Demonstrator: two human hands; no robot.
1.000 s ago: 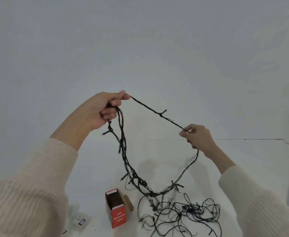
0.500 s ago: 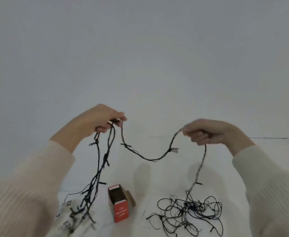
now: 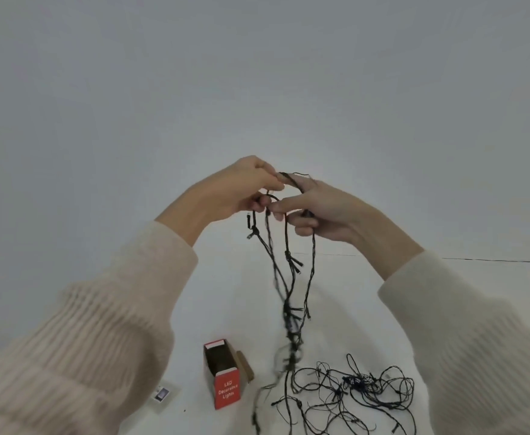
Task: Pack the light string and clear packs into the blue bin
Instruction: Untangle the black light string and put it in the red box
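1. The light string (image 3: 289, 277) hangs from both raised hands in several long loops. Its lower end trails into a loose tangle on the white bench (image 3: 226, 293). The blue bin is not in view.
2. The left hand (image 3: 241, 191) has its fingers (image 3: 271, 183) curled round the gathered tops of the loops. The right hand (image 3: 329, 215) pinches 1 strand between thumb and forefinger, and another strand runs down through its curled fingers. Neither hand is spread open.
3. The string looks like thin dark wire, limp and very light, with small bulbs on short stubs along it. I judge that it will sag, twist and snag on itself rather than keep any shape.
4. The best hold is probably the bunched loop tops, with the whole bundle closed in 1 fist. Lifting by a single strand would likely drag the tangle along.
5. A red card carton (image 3: 226, 378) printed "LED Decorative Lights" stands upright and open-topped just left of the tangle.
6. 1 clear pack (image 3: 163, 395) lies flat near the left sleeve. It is glossy film, likely slippery, so its edge is the place to pinch.
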